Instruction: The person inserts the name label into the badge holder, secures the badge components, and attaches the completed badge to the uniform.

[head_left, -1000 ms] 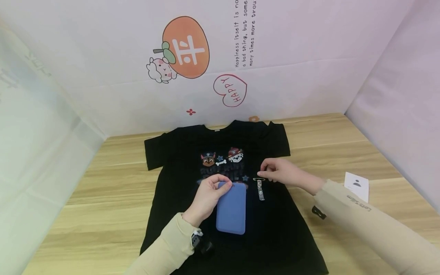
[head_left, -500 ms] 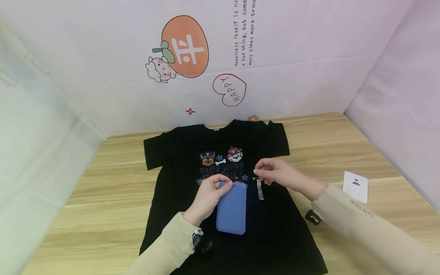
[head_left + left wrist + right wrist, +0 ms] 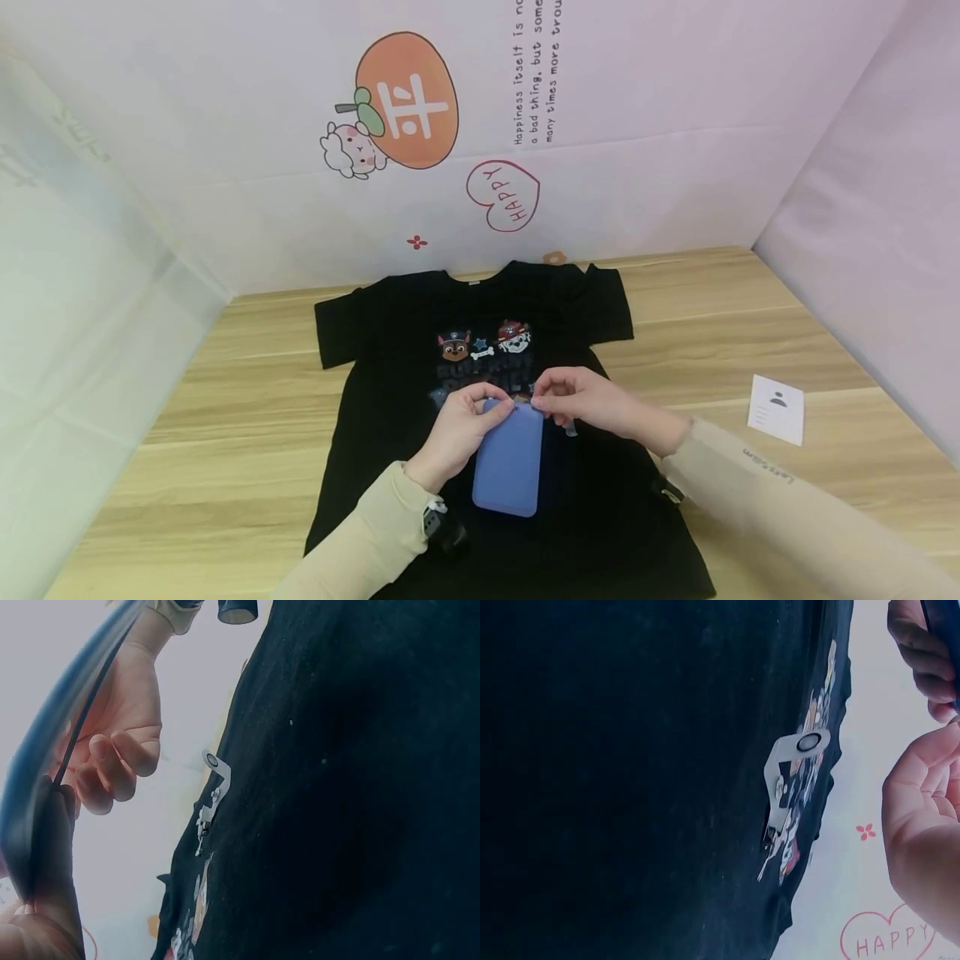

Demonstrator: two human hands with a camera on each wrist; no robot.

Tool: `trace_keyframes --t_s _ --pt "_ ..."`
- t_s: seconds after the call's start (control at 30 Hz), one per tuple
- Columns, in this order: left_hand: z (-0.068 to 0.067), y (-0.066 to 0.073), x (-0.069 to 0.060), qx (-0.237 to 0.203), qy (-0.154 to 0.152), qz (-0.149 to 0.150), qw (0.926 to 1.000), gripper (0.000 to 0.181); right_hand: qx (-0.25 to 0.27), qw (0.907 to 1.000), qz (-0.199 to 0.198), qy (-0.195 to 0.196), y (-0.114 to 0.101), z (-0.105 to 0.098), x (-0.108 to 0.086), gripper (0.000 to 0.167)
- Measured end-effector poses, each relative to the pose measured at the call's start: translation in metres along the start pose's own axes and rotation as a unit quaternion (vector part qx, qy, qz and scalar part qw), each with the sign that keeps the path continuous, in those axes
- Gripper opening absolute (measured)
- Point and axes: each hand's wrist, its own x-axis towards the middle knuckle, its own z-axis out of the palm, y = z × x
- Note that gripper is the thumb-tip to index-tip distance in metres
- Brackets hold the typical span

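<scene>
My left hand (image 3: 456,435) pinches the top edge of a blue card holder (image 3: 508,468), thumb in front. My right hand (image 3: 588,403) has its thumb and fingers at the holder's top right corner and appears to pinch it. The holder is raised over a black T-shirt (image 3: 397,408) with cartoon dogs printed on its chest. Pinned to the shirt is a badge strap clip (image 3: 776,780) with a clear strap and snap. In the head view the right hand mostly hides it; the left wrist view shows the strap (image 3: 219,787) standing off the cloth, apart from the holder.
A white card (image 3: 777,408) with a person icon lies on the wooden table (image 3: 217,425), right of the shirt. White printed cloth walls (image 3: 637,167) enclose the table at the back and both sides.
My right hand has moved left and slightly down, from the badge strap clip to the holder's top right corner. The left hand keeps its pinch, and the holder has tilted slightly.
</scene>
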Motion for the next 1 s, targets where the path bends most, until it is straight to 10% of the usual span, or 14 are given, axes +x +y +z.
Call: trace_keyframes --t_s 0.63,1.0 --pt "0.0057 0.0027 -0.0028 0.052 -0.002 0.002 0.9987 0.02 -0.008 0.9999 -0.004 0.009 0.0022 0.0105 -0.0014 0.017" --pt "-0.0004 -0.0024 -0.0013 0.035 -0.053 -0.03 0.9975 0.031 -0.013 0.9979 0.037 0.051 0.0036 0.0101 -0.0011 0.017"
